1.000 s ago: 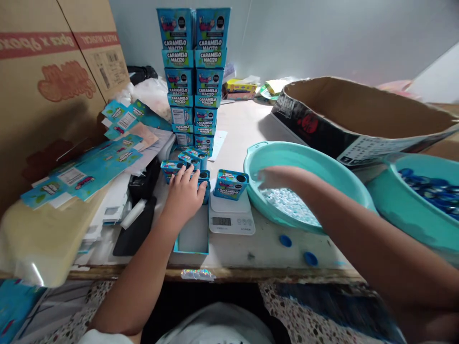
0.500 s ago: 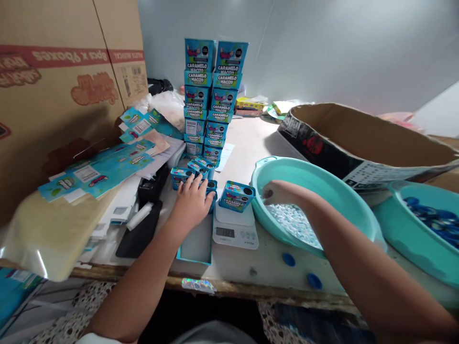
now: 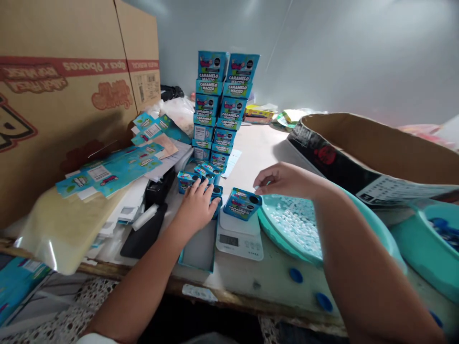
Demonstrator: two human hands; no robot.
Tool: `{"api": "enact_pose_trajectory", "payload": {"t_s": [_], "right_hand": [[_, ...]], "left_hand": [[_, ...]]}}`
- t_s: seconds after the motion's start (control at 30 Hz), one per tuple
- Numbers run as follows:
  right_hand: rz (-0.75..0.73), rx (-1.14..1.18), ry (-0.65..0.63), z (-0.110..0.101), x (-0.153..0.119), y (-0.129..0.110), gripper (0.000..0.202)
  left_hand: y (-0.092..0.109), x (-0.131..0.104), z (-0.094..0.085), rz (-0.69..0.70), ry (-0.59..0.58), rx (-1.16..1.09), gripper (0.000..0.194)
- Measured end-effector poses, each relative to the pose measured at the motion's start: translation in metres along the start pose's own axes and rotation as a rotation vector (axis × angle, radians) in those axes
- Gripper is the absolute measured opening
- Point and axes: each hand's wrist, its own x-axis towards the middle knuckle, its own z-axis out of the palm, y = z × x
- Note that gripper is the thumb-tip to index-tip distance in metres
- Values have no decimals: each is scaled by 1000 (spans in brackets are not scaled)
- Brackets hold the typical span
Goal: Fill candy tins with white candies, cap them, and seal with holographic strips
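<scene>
Spreading over a group of small blue boxes [image 3: 184, 184], the left hand [image 3: 197, 205] lies with its fingers extended and open, the thumb apart from them beside the nearest box. To the right, the right hand [image 3: 287, 179] hangs above the rim of a turquoise basin [image 3: 274, 239], fingertips pinched together on a small white piece [image 3: 256, 188]. Just beside those fingertips is the upright blue box [image 3: 241, 208], which stands on the platform of a white scale [image 3: 241, 246]; the scale's display is too blurred to read from where I stand. White candies [image 3: 294, 222] cover the visible floor of the basin, whose near rim comes close to the scale's right side. Along the scale's left edge runs a shallow blue-edged tray [image 3: 199, 248], its near end just short of the table's front edge [image 3: 268, 308]. Blue round pieces [image 3: 296, 275] lie on the strip between basin and front edge. Behind, two columns of stacked boxes [image 3: 205, 105] rise against the wall, and a lane of pale tabletop [image 3: 258, 143] separates them from the black-sided carton [image 3: 322, 153]. At left, printed blue cut-outs [image 3: 118, 165] crowd the side of the left forearm.
</scene>
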Motion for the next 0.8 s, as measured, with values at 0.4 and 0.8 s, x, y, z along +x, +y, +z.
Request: {"api": "enact_pose_trajectory", "payload": {"t_s": [0.4,0.8], "right_hand": [[42,20,-92,10,-2,9,44],[18,67,-71,11,-2,10,44]], "left_hand": [[-1,-2,2,9,21,-21,50],[-1,-4,2,8,7,-6,50]]}}
